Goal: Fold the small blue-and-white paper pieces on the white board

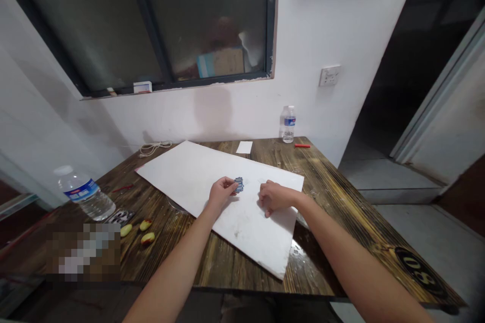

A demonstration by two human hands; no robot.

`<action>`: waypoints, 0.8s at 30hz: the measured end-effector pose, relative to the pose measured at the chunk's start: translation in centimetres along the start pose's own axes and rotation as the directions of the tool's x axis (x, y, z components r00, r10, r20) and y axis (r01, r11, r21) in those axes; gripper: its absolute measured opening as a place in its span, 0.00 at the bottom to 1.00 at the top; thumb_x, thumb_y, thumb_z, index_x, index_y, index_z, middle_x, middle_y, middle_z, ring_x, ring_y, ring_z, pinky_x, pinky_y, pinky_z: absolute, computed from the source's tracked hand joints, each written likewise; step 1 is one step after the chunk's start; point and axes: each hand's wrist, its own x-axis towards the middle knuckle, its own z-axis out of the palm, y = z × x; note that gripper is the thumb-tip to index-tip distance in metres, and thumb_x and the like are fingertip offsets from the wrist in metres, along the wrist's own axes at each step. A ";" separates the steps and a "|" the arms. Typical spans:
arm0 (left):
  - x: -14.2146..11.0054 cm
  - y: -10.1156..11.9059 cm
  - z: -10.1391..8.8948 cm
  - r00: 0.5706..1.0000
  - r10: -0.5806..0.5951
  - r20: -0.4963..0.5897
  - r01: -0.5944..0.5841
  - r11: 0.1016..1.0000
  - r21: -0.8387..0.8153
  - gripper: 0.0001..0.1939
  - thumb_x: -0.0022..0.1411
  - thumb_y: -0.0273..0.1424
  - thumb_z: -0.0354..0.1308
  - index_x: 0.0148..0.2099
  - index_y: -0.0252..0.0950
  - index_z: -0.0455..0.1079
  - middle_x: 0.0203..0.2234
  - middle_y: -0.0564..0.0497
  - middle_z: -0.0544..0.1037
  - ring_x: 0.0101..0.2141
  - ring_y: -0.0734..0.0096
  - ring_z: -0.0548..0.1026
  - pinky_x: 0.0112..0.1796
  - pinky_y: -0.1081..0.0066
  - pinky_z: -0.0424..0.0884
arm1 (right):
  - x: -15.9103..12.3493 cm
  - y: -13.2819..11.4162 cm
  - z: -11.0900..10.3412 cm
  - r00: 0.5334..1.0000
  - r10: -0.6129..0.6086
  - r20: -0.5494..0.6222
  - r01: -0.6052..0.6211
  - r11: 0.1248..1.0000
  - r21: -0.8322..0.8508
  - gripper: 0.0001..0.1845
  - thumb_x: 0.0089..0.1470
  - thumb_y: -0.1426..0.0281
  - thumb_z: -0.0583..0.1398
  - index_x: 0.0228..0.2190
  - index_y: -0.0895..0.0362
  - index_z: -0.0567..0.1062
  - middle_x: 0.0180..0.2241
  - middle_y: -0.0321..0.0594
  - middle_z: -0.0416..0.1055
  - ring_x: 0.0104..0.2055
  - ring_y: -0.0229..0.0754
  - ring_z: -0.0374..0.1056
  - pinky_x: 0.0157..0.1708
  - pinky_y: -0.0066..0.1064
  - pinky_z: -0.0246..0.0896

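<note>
My left hand [223,193] pinches a small blue-and-grey ridged piece [238,184] between thumb and fingers, above a large white board [170,166]. What exactly the piece is, I cannot make out. To its right, my right hand [276,196] is over the same board with its fingers curled inward. Whether anything small is inside those fingers is hidden. Faint grey marks show on the board between the two hands. The board lies at an angle on a dark wooden table [326,202].
Left on the table are a large water bottle [87,194], several yellow-green fruits [147,238] and a white cable [154,148]. Toward the wall lie a white paper [244,147], a small water bottle [288,126] and a red stick-like item [302,146]. The lower left is pixelated.
</note>
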 end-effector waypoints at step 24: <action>0.0 0.0 0.0 1.000 -0.017 0.000 0.017 1.000 -0.026 0.18 0.39 0.38 0.71 0.29 0.33 0.70 0.20 0.53 0.75 0.22 0.76 0.73 0.25 0.75 0.71 | 0.7 -2.2 -1.1 0.984 0.092 0.150 -0.051 0.965 -0.256 0.13 0.39 0.63 0.70 0.31 0.53 0.80 0.35 0.43 0.74 0.45 0.51 0.64 0.38 0.31 0.56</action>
